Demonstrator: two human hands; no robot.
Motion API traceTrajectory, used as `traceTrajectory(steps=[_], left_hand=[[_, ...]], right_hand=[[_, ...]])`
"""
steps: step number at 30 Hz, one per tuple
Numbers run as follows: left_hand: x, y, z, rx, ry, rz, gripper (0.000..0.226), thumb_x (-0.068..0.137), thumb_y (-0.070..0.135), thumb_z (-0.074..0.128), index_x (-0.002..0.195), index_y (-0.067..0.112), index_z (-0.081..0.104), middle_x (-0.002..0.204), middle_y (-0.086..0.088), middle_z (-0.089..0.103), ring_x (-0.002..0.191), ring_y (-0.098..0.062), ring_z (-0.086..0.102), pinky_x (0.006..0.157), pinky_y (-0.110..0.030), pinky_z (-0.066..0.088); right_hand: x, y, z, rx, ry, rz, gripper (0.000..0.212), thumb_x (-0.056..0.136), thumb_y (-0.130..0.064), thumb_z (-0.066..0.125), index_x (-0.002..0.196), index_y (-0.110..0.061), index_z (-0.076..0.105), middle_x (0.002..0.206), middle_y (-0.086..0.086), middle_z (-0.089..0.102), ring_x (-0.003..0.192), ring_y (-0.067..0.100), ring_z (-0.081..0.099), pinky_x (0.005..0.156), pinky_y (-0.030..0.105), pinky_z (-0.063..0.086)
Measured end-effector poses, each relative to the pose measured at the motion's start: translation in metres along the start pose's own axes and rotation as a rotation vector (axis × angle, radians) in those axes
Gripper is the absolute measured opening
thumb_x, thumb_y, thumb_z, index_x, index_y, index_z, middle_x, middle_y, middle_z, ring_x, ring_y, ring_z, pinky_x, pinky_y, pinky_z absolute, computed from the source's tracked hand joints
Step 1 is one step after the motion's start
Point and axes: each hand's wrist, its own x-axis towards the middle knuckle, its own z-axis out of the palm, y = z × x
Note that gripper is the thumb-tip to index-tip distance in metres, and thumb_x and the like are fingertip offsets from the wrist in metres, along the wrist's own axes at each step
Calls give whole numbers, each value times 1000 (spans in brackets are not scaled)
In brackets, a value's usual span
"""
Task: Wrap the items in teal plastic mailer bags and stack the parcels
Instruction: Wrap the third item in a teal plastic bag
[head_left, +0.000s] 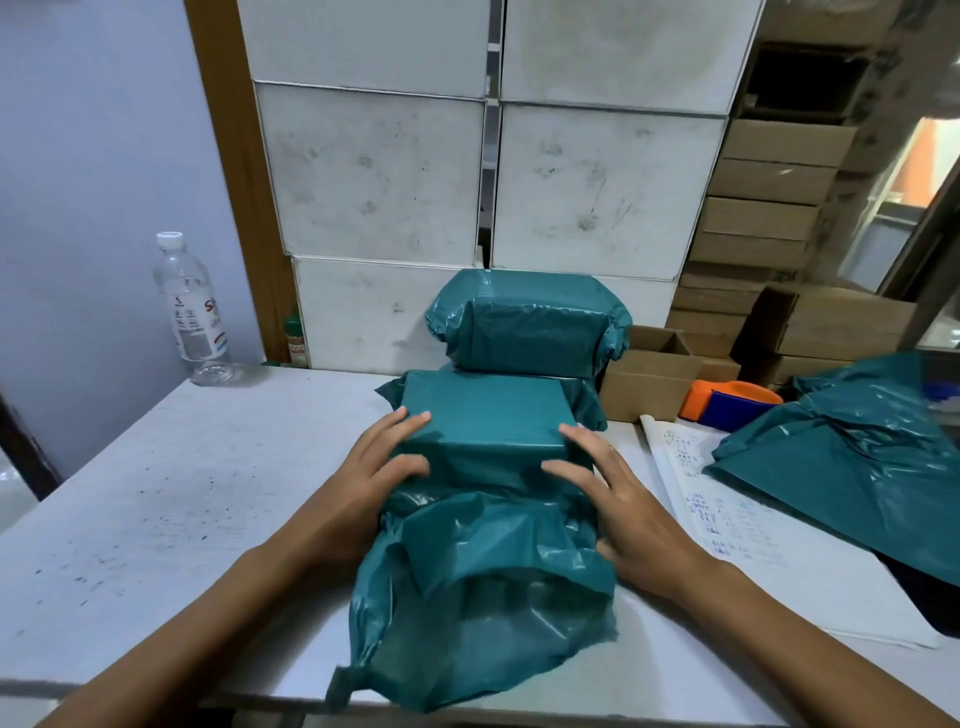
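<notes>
A box inside a teal mailer bag (485, 415) lies in the middle of the table, with the bag's loose open end (483, 613) trailing toward me. My left hand (379, 470) presses against its left side and my right hand (618, 499) against its right side, fingers spread on the plastic. Behind it stands a stack of wrapped teal parcels (530, 322), the top one resting on a lower one. A pile of unused teal mailer bags (852, 457) lies at the right.
A clear water bottle (189, 306) stands at the table's back left. An open cardboard box (649, 374), an orange and blue tape dispenser (727, 405) and a handwritten sheet (727, 519) sit to the right. White boxes (384, 176) and brown cartons (763, 218) line the back.
</notes>
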Motion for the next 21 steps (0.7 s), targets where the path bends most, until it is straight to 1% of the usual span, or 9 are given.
traceTrajectory(steps=[1,3,5,7,10,12,14,17,21], left_hand=[[-1,5,-4,-68,-14,-31,49,100,54,55,138,24,51,174,5,10,162,-22,11,122,-52,34],[-7,9,-17,-122,-88,-77,92,87,52,77,161,25,29,176,2,1,163,-23,5,126,-49,28],[-19,1,-32,-83,-163,-102,110,84,37,85,167,28,12,177,6,-1,163,-19,2,130,-44,19],[-28,-11,-46,-138,-230,-184,109,86,19,76,165,43,5,175,17,3,162,-9,6,130,-46,17],[-28,-15,-52,-409,-137,-332,91,88,35,66,159,57,14,171,27,15,158,0,18,127,-49,27],[-15,-6,-43,-458,-64,-363,92,88,42,74,158,57,18,169,31,16,156,4,21,124,-43,30],[1,0,-28,-453,-63,-376,102,83,41,84,158,59,17,168,34,11,154,9,17,123,-39,31],[15,-4,-6,-342,-97,-353,96,83,41,86,158,52,28,170,27,9,155,10,11,126,-40,31],[25,-9,9,-254,16,-337,74,85,31,85,146,41,45,163,22,22,149,15,18,123,-35,36]], right_hand=[[0,-4,-3,86,-6,49,76,96,-25,71,160,-40,33,177,-11,2,162,9,16,123,30,34],[-1,-9,-15,253,-88,172,105,90,-20,84,164,-50,17,174,-25,-11,151,-16,21,115,14,37],[-5,-5,-31,337,-178,225,107,92,-10,79,163,-55,12,172,-32,-10,140,-29,26,108,7,39],[-10,6,-45,371,-202,241,106,91,5,63,162,-57,15,172,-32,1,148,-22,21,119,20,38],[-6,12,-48,504,-71,305,108,93,15,56,158,-62,20,170,-29,23,155,-5,25,126,45,35],[4,4,-37,548,19,346,106,93,-12,78,157,-66,13,170,-28,23,154,-6,27,125,41,36],[18,-6,-20,532,29,376,118,80,-39,92,156,-69,6,170,-28,17,153,-9,23,122,31,34],[33,-2,3,390,50,307,110,78,-45,92,160,-60,19,172,-28,11,156,-8,19,126,31,30],[45,11,12,234,109,261,82,81,-41,90,150,-43,47,170,-20,22,150,3,34,120,37,43]])
